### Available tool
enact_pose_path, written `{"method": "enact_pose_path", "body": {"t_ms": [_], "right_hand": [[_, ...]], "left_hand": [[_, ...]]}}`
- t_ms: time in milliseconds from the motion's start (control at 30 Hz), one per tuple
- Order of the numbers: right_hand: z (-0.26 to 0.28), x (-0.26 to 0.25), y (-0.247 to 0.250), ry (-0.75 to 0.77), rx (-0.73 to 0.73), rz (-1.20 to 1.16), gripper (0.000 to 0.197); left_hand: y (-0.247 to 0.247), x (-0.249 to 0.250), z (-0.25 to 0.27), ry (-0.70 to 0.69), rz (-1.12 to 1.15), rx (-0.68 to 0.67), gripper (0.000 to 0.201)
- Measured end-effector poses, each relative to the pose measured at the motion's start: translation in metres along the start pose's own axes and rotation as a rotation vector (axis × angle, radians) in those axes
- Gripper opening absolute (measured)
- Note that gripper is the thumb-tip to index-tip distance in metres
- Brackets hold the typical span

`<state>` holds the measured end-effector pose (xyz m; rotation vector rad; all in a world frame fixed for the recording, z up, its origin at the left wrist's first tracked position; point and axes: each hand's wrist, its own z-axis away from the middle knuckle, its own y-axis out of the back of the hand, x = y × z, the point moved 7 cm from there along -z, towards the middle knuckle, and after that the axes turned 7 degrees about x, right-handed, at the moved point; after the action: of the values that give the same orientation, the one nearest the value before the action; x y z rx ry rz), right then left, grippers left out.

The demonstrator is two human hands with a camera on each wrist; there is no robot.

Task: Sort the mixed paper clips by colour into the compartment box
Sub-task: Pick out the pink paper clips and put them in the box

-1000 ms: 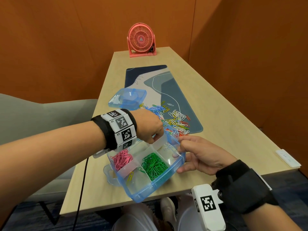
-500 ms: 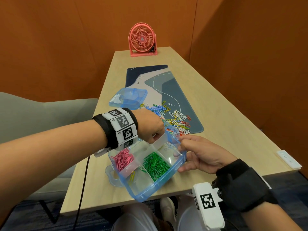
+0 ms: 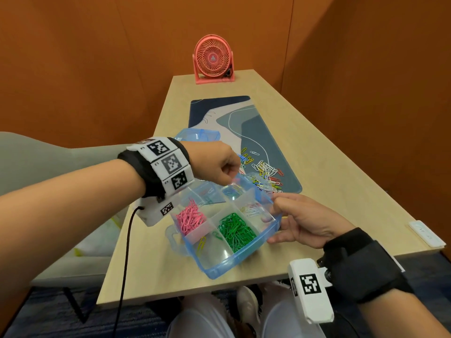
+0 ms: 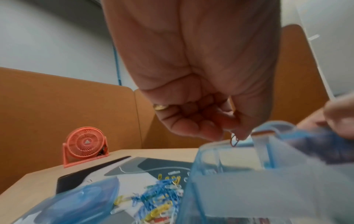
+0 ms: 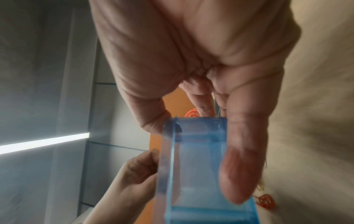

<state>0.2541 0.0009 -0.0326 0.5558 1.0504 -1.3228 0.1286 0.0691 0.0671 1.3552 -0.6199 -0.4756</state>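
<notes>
While the right hand [image 3: 302, 220] grips the translucent blue compartment box [image 3: 244, 258] by its right wall, thumb inside, the box has tilted higher off the table [image 3: 329, 181] than a second ago. Left hand [image 4: 201, 118] pinches a thin wire clip [image 4: 234, 141] over the far rim. Loose glossy clips [image 3: 266, 172] lie beyond on the mat [image 3: 256, 128].

Wooden table [image 3: 317, 181], desk mat [image 3: 219, 113], pink fan [image 3: 213, 59], white remote [image 3: 425, 234]
</notes>
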Motion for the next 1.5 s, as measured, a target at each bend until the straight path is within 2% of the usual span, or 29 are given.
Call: {"method": "enact_pose_path", "body": {"t_ms": [67, 133, 267, 367, 533, 700, 867, 967, 1133, 1267, 1367, 1500], "right_hand": [[0.001, -0.002, 0.004, 0.019, 0.015, -0.01, 0.036], [0.001, -0.005, 0.011, 0.044, 0.055, -0.028, 0.044], [0.003, -0.007, 0.022, 0.043, 0.139, -0.068, 0.023], [0.007, -0.01, 0.025, 0.048, 0.151, -0.093, 0.021], [0.011, -0.013, 0.027, 0.059, 0.151, -0.102, 0.025], [0.013, -0.014, 0.028, 0.06, 0.174, -0.12, 0.023], [0.01, -0.011, 0.031, 0.078, 0.192, -0.155, 0.025], [0.007, -0.01, 0.029, 0.089, 0.179, -0.195, 0.026], [0.004, -0.013, 0.025, 0.112, 0.172, -0.25, 0.017], [0.002, -0.016, 0.028, 0.105, 0.166, -0.253, 0.019], [-0.003, -0.018, 0.027, 0.104, 0.16, -0.234, 0.024], [-0.01, -0.022, 0.021, 0.111, 0.14, -0.226, 0.041]], "left_hand": [[0.013, -0.004, 0.008, 0.028, 0.012, 0.056, 0.012], [0.02, -0.01, 0.017, 0.065, -0.014, 0.052, 0.012], [0.012, -0.019, 0.032, 0.141, -0.134, -0.05, 0.013], [-0.004, -0.022, 0.036, 0.164, -0.191, -0.1, 0.021], [-0.01, -0.021, 0.034, 0.149, -0.165, -0.057, 0.006], [-0.001, -0.012, 0.035, 0.08, -0.051, 0.018, 0.003], [-0.012, 0.002, 0.04, -0.009, -0.098, 0.032, 0.005], [-0.017, 0.005, 0.037, -0.021, -0.124, 0.079, 0.014], [-0.016, -0.003, 0.029, 0.073, -0.101, 0.152, 0.032], [-0.013, -0.005, 0.023, 0.065, -0.226, 0.197, 0.039], [-0.02, 0.002, 0.019, 0.054, -0.255, 0.115, 0.049], [-0.042, 0.01, 0.013, 0.067, -0.189, -0.013, 0.062]]}}
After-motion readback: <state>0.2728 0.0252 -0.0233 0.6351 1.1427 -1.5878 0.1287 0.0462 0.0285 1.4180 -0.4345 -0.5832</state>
